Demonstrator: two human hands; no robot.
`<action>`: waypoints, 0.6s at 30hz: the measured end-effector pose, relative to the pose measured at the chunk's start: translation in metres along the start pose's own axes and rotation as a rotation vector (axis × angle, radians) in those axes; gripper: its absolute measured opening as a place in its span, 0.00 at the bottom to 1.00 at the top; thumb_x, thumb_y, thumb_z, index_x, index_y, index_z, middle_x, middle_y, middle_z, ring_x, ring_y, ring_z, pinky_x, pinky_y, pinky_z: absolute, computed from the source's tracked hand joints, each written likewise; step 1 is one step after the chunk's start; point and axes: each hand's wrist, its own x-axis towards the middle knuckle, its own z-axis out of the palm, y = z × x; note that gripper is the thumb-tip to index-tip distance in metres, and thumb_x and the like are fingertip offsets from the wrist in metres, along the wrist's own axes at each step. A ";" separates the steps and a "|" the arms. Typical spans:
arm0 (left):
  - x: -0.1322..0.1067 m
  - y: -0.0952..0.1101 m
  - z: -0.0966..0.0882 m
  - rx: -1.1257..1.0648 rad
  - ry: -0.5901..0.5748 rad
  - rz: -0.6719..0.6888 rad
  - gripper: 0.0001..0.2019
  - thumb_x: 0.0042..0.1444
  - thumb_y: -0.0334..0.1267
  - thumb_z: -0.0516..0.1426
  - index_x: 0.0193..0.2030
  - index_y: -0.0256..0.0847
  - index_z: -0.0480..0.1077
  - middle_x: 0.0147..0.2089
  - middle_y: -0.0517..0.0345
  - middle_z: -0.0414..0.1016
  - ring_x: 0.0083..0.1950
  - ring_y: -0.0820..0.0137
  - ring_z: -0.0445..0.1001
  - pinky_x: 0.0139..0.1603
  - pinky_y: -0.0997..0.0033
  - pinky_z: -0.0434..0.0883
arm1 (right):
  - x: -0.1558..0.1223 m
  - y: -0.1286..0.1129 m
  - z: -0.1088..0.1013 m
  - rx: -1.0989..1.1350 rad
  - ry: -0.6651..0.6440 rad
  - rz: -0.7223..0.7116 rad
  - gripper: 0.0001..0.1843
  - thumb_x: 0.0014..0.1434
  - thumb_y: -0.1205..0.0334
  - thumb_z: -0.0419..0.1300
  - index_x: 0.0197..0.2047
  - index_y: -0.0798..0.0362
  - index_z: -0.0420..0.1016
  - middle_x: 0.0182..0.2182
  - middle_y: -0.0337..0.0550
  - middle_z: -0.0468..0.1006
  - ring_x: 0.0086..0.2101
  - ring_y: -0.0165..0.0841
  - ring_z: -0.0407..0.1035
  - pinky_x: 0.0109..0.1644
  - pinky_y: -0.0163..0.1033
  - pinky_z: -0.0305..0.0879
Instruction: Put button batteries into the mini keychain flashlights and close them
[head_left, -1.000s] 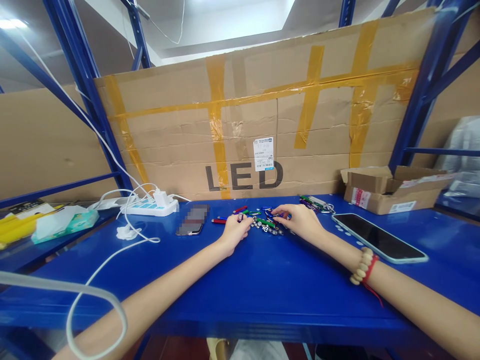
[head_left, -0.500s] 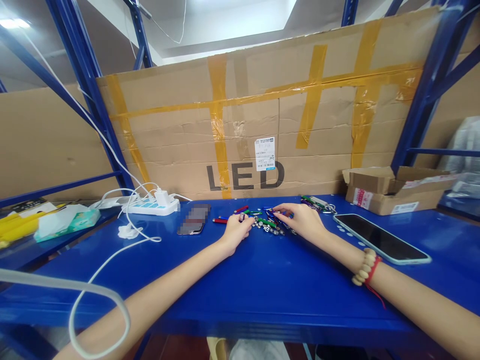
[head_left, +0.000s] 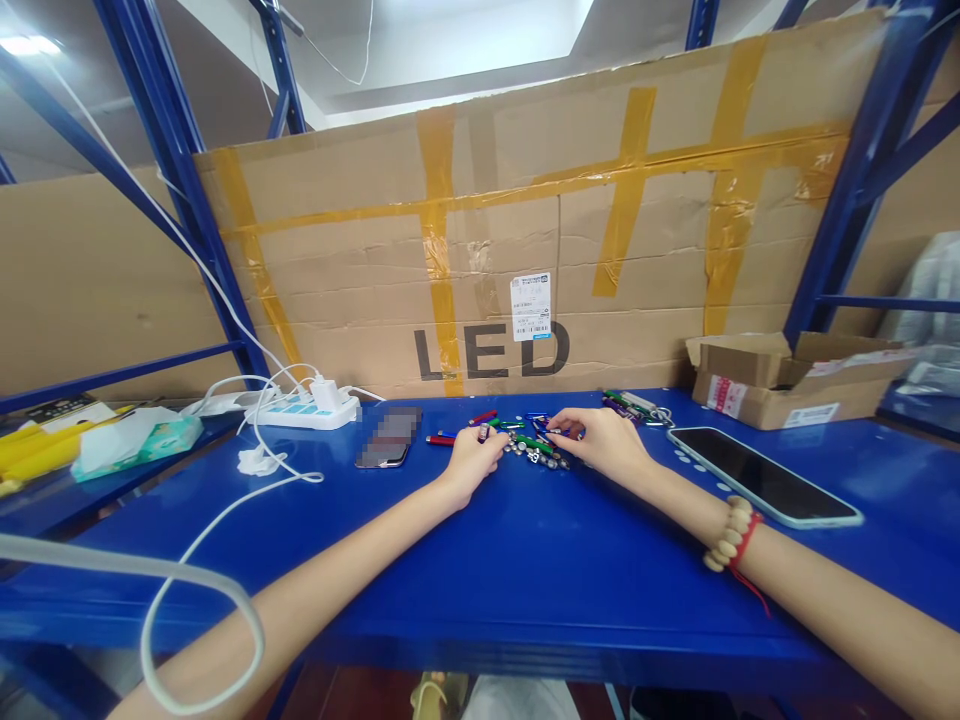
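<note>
A pile of small coloured tubes [head_left: 536, 442], green, blue and red with silvery ends, lies on the blue table near its back. At the pile's left side my left hand [head_left: 472, 462] is closed on a small tube [head_left: 484, 432], whose shiny end sticks up between thumb and fingers. Red tubes [head_left: 440, 440] lie just beyond and left of that hand. My right hand [head_left: 600, 438] reaches into the pile from the right, thumb and fingers bent together over the tubes; what they pinch is too small to make out.
Another bundle of tubes [head_left: 628, 405] lies behind my right hand. A large phone [head_left: 761, 475] and an open cardboard box [head_left: 795, 385] are at the right. To the left are a second phone [head_left: 388, 438], a power strip [head_left: 304, 410] and a loose white cable [head_left: 225, 520].
The fingers of my right hand have drawn slightly together and shifted a little over the pile. My left hand stays in place, still holding the small tube.
</note>
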 end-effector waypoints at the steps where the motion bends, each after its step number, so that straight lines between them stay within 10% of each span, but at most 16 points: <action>1: 0.000 0.000 0.000 0.000 0.000 0.000 0.18 0.47 0.30 0.58 0.18 0.40 0.50 0.14 0.71 0.49 0.15 0.84 0.46 0.16 0.81 0.43 | 0.000 -0.001 0.000 -0.008 0.002 0.001 0.05 0.53 0.59 0.61 0.34 0.45 0.77 0.28 0.32 0.80 0.30 0.31 0.73 0.28 0.32 0.59; 18: 0.003 -0.003 -0.001 0.008 0.011 0.015 0.17 0.47 0.30 0.57 0.18 0.40 0.51 0.14 0.71 0.50 0.15 0.84 0.47 0.16 0.81 0.44 | 0.001 0.000 0.003 -0.005 0.051 0.002 0.10 0.55 0.53 0.57 0.35 0.45 0.78 0.31 0.35 0.81 0.30 0.33 0.74 0.27 0.33 0.61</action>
